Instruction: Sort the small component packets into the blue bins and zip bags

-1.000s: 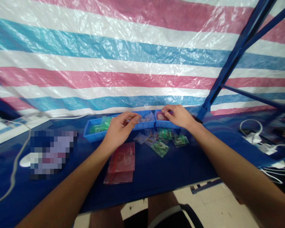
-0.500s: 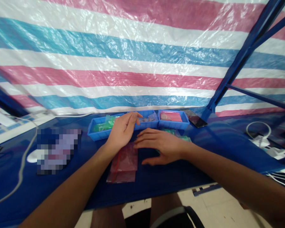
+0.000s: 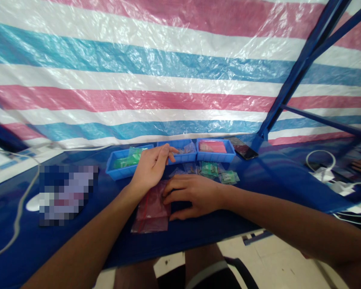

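Blue sheet-covered counter (image 3: pixel 198 228) under everything. Three rectangular blue plastic trays beyond the fingers: left (image 3: pixel 116 172), middle (image 3: pixel 187 156), right (image 3: pixel 215 157). Change: right hand (image 3: pixel 195 194) has come back from the right tray; fingers spread, tips over the right edge of the flat translucent pink plastic bags (image 3: pixel 152 216), grip not confirmed. Reads as work now at those bags, below the left fingers. Left hand (image 3: pixel 150 167) stays by the middle tray, fingers bunched; can't tell if clamped on anything. Small clear-and-green plastic packets (image 3: pixel 209 169) beyond right fingers.
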`<state>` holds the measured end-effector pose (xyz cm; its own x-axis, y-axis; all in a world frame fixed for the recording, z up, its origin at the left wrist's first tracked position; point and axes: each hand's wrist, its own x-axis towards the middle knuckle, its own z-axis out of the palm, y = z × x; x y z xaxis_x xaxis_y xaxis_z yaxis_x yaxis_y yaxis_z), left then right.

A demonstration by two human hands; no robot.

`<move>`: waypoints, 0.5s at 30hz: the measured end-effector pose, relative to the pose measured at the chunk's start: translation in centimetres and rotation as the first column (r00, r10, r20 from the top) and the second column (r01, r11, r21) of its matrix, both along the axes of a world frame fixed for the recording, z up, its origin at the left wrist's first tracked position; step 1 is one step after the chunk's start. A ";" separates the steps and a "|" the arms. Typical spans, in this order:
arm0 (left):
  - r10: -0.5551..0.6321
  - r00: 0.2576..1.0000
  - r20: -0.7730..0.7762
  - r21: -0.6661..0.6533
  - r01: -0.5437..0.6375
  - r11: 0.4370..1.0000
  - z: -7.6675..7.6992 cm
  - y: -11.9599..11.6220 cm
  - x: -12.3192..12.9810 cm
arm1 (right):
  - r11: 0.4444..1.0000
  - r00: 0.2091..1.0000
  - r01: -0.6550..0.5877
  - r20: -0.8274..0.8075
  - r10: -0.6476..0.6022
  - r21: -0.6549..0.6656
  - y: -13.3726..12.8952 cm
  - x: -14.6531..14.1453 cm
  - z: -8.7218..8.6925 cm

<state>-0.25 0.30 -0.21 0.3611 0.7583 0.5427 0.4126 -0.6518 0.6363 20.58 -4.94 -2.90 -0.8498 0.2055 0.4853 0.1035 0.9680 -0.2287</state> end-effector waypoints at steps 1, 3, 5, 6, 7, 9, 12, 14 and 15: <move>0.002 1.000 -0.005 0.006 -0.002 1.000 -0.1 0.0 0.0 | 1.000 1.000 0.014 0.012 -0.014 0.006 -0.1 -0.1 0.0; 0.008 1.000 -0.016 0.012 -0.008 1.000 -0.2 0.2 -0.2 | 0.999 0.999 0.035 0.027 -0.036 0.027 -0.2 -0.2 -0.1; 0.013 1.000 -0.020 0.009 -0.013 1.000 -0.3 0.2 -0.2 | 0.998 0.999 0.035 0.015 -0.036 0.043 -0.2 -0.2 -0.1; 0.011 1.000 -0.017 0.003 -0.011 1.000 -0.3 0.2 -0.3 | 0.998 0.999 0.038 -0.001 -0.038 0.041 -0.1 -0.1 -0.1; 0.005 1.000 -0.012 -0.007 -0.006 1.000 -0.3 0.2 -0.2 | 0.998 0.998 0.049 -0.030 -0.048 0.028 -0.1 0.0 -0.1; -0.007 1.000 0.030 -0.042 0.008 0.999 -0.1 0.2 -0.1 | 0.995 0.988 0.095 -0.117 -0.098 -0.025 0.1 0.4 0.1; -0.017 0.987 0.161 -0.133 0.038 0.990 0.3 0.0 0.1 | 0.973 0.934 0.177 -0.284 -0.214 -0.150 0.6 1.2 0.6; -0.034 0.968 0.248 -0.201 0.086 0.976 0.4 -0.1 0.3 | 0.932 0.869 0.217 -0.377 -0.319 -0.289 1.1 1.7 1.0; -0.053 0.957 0.285 -0.234 0.123 0.965 0.4 -0.2 0.3 | 0.897 0.828 0.223 -0.410 -0.382 -0.383 1.3 1.9 1.1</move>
